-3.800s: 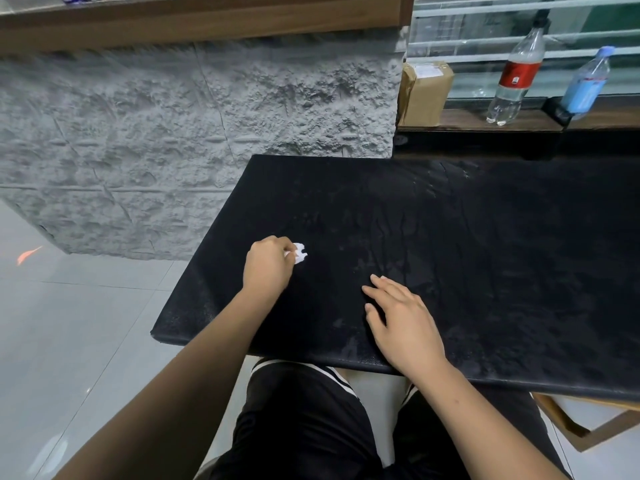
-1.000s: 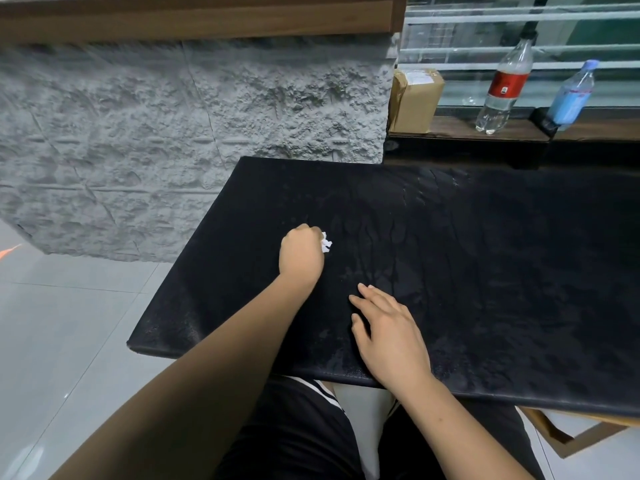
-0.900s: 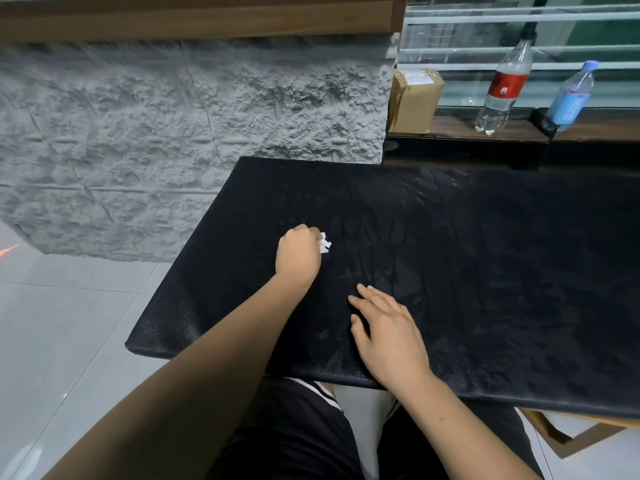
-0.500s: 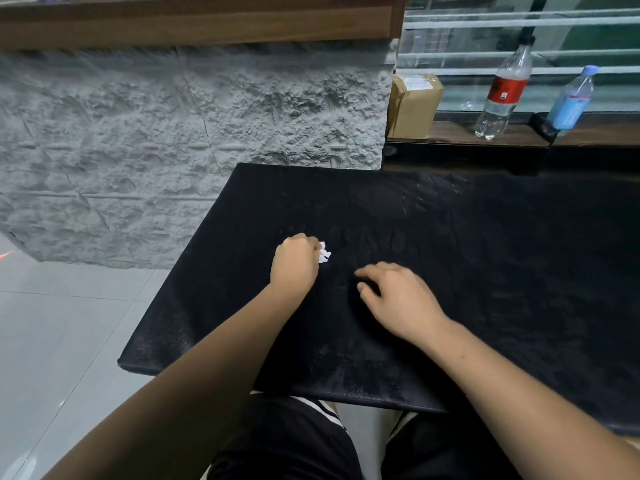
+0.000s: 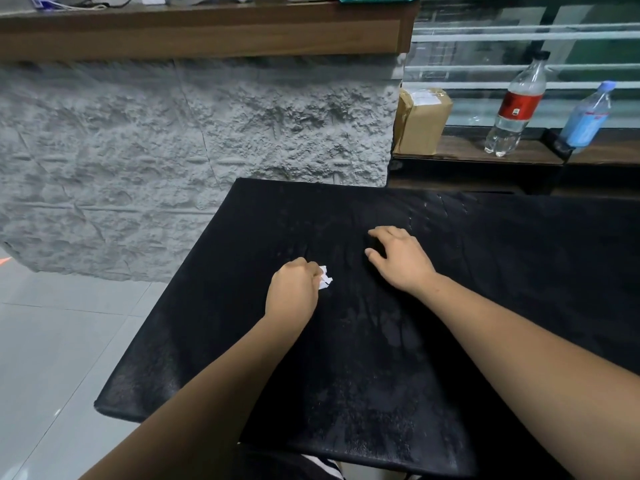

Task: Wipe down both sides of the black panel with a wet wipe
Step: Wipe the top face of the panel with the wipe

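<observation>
Lying flat across the person's lap, the black panel point(image 5: 398, 341) fills the lower middle and right of the view, its near edge close to the body and its long axis running left to right, out past the right border. Both forearms reach forward over it. The left hand point(image 5: 292, 292) sits nearer the body, curled into a fist that pinches a small crumpled wet wipe point(image 5: 324, 278); only a white scrap shows past the knuckles, pressed down on the panel's top face. The right hand point(image 5: 401, 259) is a little farther out and just to the right, palm down, fingers loosely spread and bent, holding nothing, with the fingertips apparently resting on the surface as a brace. Faint dull streaks and smears show around and beyond both hands, and most of the panel's length stretches away to the right of the wipe, so the wiping stroke would seem to need to travel rightward along that long axis. The underside is hidden and, by the look of it, not yet dealt with. Behind the far edge stands a rough grey stone wall point(image 5: 194, 150).
</observation>
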Tool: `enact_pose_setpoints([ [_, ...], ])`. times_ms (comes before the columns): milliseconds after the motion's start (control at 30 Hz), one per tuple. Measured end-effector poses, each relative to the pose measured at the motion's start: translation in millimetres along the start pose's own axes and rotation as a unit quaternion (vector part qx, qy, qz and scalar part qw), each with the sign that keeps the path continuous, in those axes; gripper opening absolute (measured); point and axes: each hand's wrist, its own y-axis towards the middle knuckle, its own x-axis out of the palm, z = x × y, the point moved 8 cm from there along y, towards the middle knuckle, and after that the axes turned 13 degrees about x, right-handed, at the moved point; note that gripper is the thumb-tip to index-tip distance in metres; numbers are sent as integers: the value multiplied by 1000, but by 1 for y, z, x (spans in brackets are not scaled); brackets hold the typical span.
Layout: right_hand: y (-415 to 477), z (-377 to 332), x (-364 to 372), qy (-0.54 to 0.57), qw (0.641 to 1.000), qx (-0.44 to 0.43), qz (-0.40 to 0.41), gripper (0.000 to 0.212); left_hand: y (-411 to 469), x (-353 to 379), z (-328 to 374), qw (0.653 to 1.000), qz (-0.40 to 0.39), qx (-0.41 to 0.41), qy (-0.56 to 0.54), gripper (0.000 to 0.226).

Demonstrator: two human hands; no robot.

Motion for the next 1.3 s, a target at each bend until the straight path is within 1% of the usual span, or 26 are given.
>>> enact_pose_setpoints([
  [133, 33, 11, 5, -29, 999, 20, 4, 66, 5, 2, -2, 1000, -5, 14, 18, 23],
  [300, 38, 20, 23, -43, 998, 34, 10, 76, 6, 4, -5, 1000, 3, 11, 6, 21],
  [467, 42, 26, 26, -44, 998, 38, 11, 76, 6, 1, -15, 999, 24, 13, -37, 19],
  [700, 44, 26, 26, -45, 998, 41, 24, 75, 11, -19, -58, 994, 56, -39, -86, 11],
  [1000, 46, 25, 27, -49, 997, 40, 32, 76, 19, -35, -101, 994, 62, -85, -28, 10],
  [1167, 48, 27, 27, -50, 997, 44, 39, 77, 24, -30, -99, 988, 75, -138, 4, 13],
  [1300, 47, 26, 27, -52, 997, 45, 43, 76, 25, -23, -85, 987, 79, -139, 3, 16],
])
